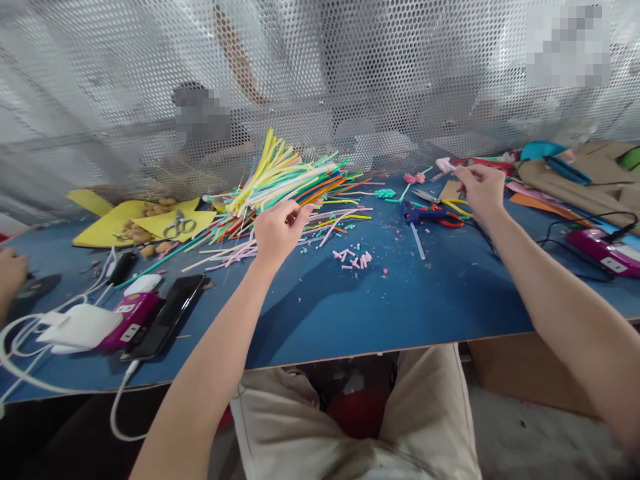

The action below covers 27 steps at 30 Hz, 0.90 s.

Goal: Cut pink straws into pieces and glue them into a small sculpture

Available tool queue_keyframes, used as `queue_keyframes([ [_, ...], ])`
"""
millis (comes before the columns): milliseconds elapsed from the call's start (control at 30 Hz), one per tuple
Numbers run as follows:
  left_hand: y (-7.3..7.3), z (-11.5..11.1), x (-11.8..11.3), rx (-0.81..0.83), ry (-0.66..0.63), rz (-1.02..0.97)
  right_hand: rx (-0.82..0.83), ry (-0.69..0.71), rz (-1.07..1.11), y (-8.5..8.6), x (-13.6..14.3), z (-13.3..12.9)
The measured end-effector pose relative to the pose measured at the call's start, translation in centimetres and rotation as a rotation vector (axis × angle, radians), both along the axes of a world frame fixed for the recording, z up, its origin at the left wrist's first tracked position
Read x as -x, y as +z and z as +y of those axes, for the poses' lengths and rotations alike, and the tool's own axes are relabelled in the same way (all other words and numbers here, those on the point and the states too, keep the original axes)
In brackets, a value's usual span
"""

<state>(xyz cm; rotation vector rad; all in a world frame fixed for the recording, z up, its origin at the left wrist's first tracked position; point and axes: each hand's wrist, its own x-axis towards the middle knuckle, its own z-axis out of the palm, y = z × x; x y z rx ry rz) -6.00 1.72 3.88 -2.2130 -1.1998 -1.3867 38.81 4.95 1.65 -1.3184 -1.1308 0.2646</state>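
My left hand [281, 230] is closed, its fingers curled together at the front of a large heap of coloured fuzzy stems [295, 180]; what it holds, if anything, is hidden. On the right, my right hand [480, 187] pinches a thin stem that carries a pale pink fuzzy piece [444, 164]. Between the hands lie a blue glue gun [425, 213] with a clear glue stick, open scissors [429, 197], a green fuzzy piece [385, 193] and darker pink ones [414, 179]. Short pale pink cuttings [354, 259] are scattered on the blue table [340, 313].
A black phone [167, 317], purple power strip [133, 320] and white cables sit at left, near another person's hand [13, 273]. Behind them are yellow sheets [120, 223] with grey scissors [180, 225]. Another purple strip [605, 253] and brown paper [580, 177] are at right. Perforated metal stands behind.
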Motion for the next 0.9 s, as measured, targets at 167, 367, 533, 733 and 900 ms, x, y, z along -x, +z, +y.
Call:
queue_keyframes([
  [167,-0.3,-1.4,-1.4,0.055,-0.114,0.104,-0.002,0.158,-0.038,-0.6,4.5,-1.3],
  [367,-0.6,-3.0,-3.1,-0.082,-0.162,0.234,-0.029,0.464,-0.206,0.0,11.6,-5.6],
  [533,-0.8,-2.9,-3.3,-0.070,-0.135,0.366,-0.017,0.622,-0.310,0.4,14.7,-8.6],
  [733,-1.7,-2.4,-3.4,0.002,-0.278,0.411,-0.026,0.639,-0.415,0.6,14.6,-8.9],
  [900,-2.4,-3.0,-4.0,0.039,-0.252,0.385,-0.059,0.631,-0.541,0.4,14.0,-8.2],
])
